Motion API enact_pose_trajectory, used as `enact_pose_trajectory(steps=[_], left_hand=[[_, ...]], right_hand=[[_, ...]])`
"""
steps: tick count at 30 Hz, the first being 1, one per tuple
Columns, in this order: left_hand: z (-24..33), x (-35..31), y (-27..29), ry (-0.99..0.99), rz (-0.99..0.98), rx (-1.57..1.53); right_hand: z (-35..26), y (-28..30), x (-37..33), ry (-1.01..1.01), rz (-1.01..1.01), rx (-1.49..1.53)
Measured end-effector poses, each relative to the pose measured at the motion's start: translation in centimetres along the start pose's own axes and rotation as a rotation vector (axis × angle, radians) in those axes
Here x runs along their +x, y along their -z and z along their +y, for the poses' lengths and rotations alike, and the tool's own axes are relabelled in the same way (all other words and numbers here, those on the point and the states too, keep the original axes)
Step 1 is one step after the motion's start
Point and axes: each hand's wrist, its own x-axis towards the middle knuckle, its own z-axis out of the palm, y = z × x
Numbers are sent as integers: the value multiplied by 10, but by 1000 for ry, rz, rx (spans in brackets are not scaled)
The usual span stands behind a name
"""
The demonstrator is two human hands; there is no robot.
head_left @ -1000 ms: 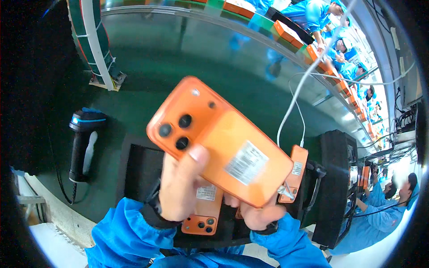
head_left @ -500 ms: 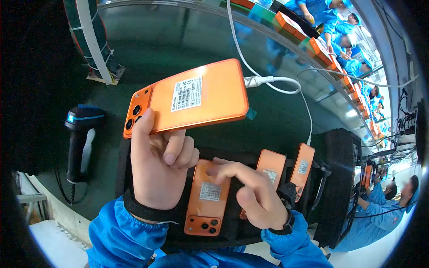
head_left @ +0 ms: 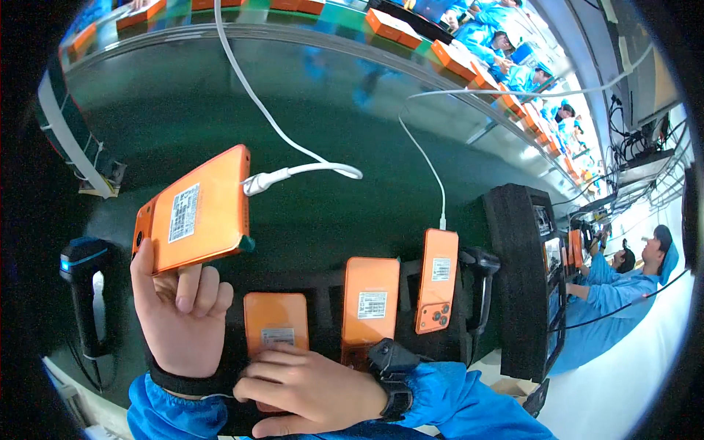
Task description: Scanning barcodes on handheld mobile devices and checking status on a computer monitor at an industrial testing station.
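Observation:
My left hand (head_left: 183,319) is closed on an orange phone (head_left: 209,209), raised with its back and white label facing me. A white charging cable (head_left: 268,180) is plugged into that phone's end. My right hand (head_left: 315,385) rests over the lower part of a second orange phone (head_left: 276,315) lying in a black tray, fingers across it and thumb apart. The fingertips are partly hidden. Beside it lie a third orange phone (head_left: 372,293), its lower end behind my right wrist, and another orange phone (head_left: 438,275) with a white cable (head_left: 442,213) in its top.
A black handheld scanner (head_left: 88,293) stands at the left, and another black handheld device (head_left: 480,293) right of the phones. Black foam blocks (head_left: 513,271) stand farther right. Beyond the green table (head_left: 308,191), orange boxes (head_left: 392,28) line a belt. People in blue (head_left: 623,293) work nearby.
The view has shifted. My left hand has turned the raised phone to a steeper tilt. My right hand has moved from the second phone's upper end onto its lower part.

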Motion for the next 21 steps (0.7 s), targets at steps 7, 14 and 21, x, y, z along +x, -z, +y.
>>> enact_pose_trajectory(steps=[7, 14, 21], left_hand=[[-3, -1, 2, 39, 21, -7], [-6, 5, 16, 66, -40, 20], [-11, 3, 7, 101, -19, 60]], right_hand=[[-5, 9, 0, 40, -40, -39], [-4, 3, 0, 37, -74, -131], [-7, 10, -4, 52, -128, -166]])
